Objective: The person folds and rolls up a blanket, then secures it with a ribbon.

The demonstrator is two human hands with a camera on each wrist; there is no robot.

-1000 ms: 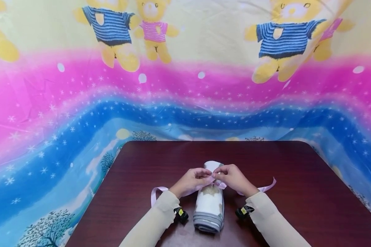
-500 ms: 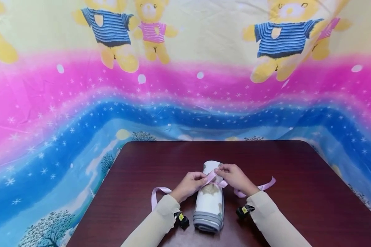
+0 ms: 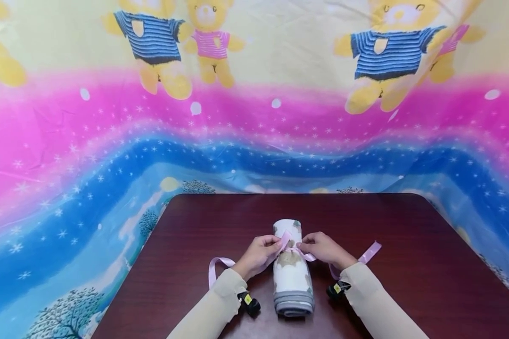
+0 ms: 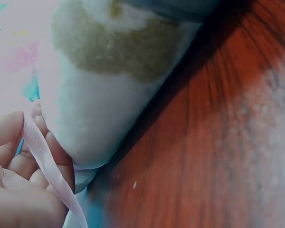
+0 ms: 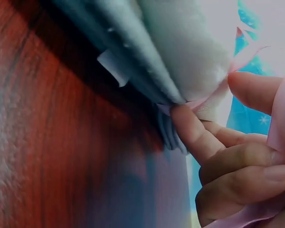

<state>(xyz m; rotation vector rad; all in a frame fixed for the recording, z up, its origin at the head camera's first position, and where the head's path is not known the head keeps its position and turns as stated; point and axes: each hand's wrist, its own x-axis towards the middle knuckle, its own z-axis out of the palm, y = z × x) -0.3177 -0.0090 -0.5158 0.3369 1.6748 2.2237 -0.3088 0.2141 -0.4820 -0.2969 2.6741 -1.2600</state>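
A rolled-up fleece blanket (image 3: 291,280), white with brownish patches and a grey edge, lies lengthwise before me. Pink ribbon (image 3: 294,251) crosses its upper half, gathered at the top. My left hand (image 3: 256,255) pinches a ribbon strand there, its short end pointing up. The left wrist view shows a strand (image 4: 43,154) running down over that hand's fingers. On the opposite side, my right hand (image 3: 325,248) is close against the roll. In the right wrist view, its thumb (image 5: 256,90) and forefinger meet the ribbon by the blanket, and curled fingers hold a trailing length (image 5: 281,116).
Loose ribbon loops out at the left (image 3: 220,260), and another tail (image 3: 371,252) sticks out beyond my right wrist. Everything rests on a dark red wooden table (image 3: 186,301). A printed bear curtain (image 3: 254,113) hangs behind. Small black cameras (image 3: 250,303) sit at both cuffs.
My right hand has drawn away from the left, down to the blanket's right side. The left hand keeps its ribbon pinch. The roll's near end has swung slightly to the right.
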